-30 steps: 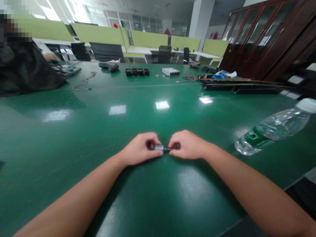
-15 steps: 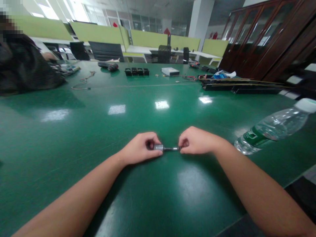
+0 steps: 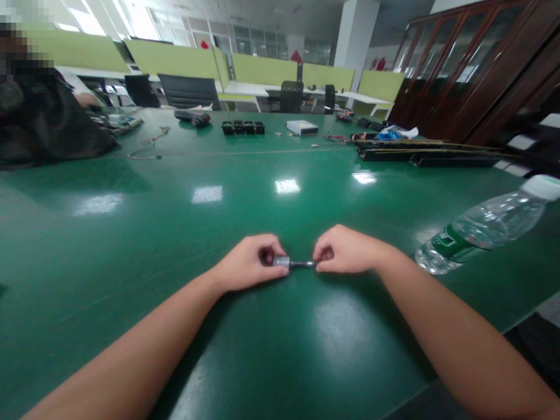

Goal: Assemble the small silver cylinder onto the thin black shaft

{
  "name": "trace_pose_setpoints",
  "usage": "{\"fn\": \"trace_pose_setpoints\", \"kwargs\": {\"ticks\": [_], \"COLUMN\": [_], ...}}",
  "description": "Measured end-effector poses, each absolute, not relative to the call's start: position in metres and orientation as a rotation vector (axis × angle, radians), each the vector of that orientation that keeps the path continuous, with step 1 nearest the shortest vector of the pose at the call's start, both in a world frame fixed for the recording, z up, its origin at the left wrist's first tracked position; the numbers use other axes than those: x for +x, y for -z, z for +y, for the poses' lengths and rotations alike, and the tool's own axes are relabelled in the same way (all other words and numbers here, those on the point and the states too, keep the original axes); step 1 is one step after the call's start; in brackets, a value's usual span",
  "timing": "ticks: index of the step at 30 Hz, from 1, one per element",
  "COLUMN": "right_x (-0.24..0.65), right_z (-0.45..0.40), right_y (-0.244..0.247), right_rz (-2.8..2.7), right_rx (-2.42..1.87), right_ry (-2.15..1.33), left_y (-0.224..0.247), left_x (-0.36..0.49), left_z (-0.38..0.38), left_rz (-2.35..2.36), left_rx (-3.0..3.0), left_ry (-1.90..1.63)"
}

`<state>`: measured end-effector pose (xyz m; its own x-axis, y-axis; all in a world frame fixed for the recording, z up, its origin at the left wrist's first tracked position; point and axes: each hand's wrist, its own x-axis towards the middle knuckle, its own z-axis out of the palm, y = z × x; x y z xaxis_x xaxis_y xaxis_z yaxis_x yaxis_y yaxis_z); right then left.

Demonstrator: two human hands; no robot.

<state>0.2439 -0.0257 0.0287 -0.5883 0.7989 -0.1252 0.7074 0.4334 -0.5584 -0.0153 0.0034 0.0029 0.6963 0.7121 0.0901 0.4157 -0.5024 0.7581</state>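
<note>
On a green table (image 3: 249, 213), the left hand (image 3: 245, 262) grips a small metal cylinder (image 3: 282, 262); the right hand (image 3: 346, 249) pinches the far end of its thin rod (image 3: 301, 264). Keeping both in line, cylinder steady, likely works best.

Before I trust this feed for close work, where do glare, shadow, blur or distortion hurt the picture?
Head view: white glare patches on the table; head view: shadows under the forearms; head view: rod between left hand and right hand too soft for fine detail; head view: bottle and cabinet lean near the right edge, likely lens stretch.
</note>
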Motion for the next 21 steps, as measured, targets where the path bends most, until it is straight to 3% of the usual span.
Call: {"fn": "trace_pose_setpoints", "kwargs": {"ticks": [9,21], "right_x": [0.214,0.212], "right_z": [-0.028,-0.029], "right_y": [-0.008,-0.009], "right_rz": [-2.517,-2.548], "right_rx": [-1.117,-1.092], "right_ry": [-0.568,-0.488], "left_y": [0.000,-0.004], "left_x": [-0.015,-0.017], "left_z": [0.003,0.004], "left_rz": [0.926,0.872], "left_rx": [2.234,2.205], "left_ry": [-0.491,-0.459]}}
